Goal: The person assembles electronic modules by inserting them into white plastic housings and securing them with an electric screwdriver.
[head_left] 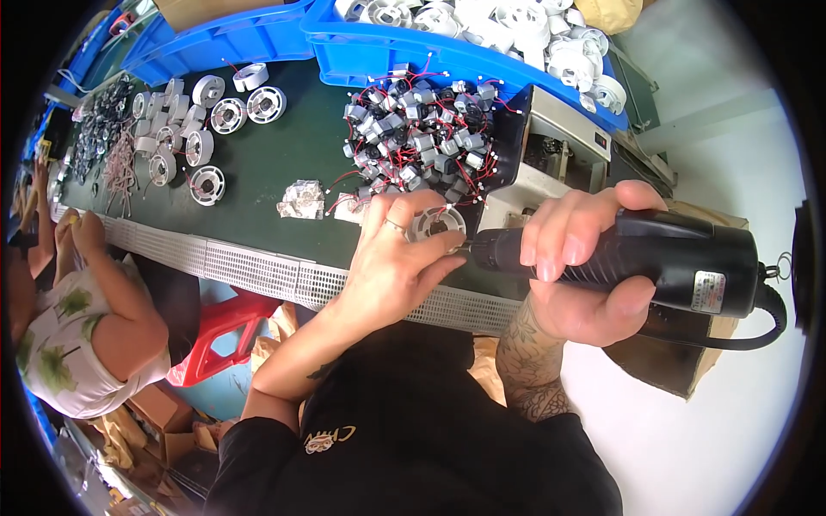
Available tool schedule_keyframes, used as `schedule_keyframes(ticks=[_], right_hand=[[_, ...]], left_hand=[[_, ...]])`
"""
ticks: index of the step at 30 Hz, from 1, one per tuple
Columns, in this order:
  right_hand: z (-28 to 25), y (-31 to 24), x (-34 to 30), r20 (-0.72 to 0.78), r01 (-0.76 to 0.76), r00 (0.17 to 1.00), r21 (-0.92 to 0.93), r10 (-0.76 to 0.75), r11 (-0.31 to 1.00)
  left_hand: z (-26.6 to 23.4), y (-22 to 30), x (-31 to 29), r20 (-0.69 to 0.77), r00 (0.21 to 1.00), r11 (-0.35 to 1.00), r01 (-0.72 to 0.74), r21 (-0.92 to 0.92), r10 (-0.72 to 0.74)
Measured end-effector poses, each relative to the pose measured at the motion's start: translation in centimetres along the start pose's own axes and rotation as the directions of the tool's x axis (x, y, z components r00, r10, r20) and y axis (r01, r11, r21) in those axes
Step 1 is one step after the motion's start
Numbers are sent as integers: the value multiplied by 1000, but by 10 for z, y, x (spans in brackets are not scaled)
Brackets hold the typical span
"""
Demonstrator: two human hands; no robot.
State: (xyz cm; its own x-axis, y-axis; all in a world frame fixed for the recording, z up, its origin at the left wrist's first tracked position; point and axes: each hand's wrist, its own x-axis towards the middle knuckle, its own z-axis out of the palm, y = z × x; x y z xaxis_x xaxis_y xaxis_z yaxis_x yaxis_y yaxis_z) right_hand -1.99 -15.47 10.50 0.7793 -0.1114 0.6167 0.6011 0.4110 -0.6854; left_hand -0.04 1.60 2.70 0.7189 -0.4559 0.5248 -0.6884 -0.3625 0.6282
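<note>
My left hand [387, 258] is closed on a round white plastic housing [423, 225], its thumb and forefinger pinched near the rim. Something dark sits inside the housing. In my right hand [585, 258] is a black electric screwdriver [680, 262], gripped around its barrel and lying sideways. Its tip points left at my left fingertips and the housing; whether it touches a screw is hidden. Just beyond my left hand lies a heap of small grey motors [422, 129] with red wires. A crumpled silvery packet [302, 199] rests to the left of them.
Several white round housings [206, 185] stand on the green bench [267, 163] to the left. Blue bins [404, 56] line the back, one heaped with white parts [516, 26]. A grey metal device [564, 138] stands right. Another person [103, 318] works at far left by a red stool [225, 331].
</note>
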Motion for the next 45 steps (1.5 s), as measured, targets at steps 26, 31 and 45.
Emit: schedule_keyframes(ticks=[26,31,45], right_hand=[[-5,6,0,192,115,975,-18,-109,993],[-3,-3,-2,127,-7,992,82,-4,997],[-5,0,-2,68,-44,997,92,38,995]], left_hand=[[1,-8,-4,-34,996,996,-78,-50,77],[-1,-8,-3,-44,996,996,-77,-49,75],[13,-12,-11,-155,986,998,-61,-4,59]])
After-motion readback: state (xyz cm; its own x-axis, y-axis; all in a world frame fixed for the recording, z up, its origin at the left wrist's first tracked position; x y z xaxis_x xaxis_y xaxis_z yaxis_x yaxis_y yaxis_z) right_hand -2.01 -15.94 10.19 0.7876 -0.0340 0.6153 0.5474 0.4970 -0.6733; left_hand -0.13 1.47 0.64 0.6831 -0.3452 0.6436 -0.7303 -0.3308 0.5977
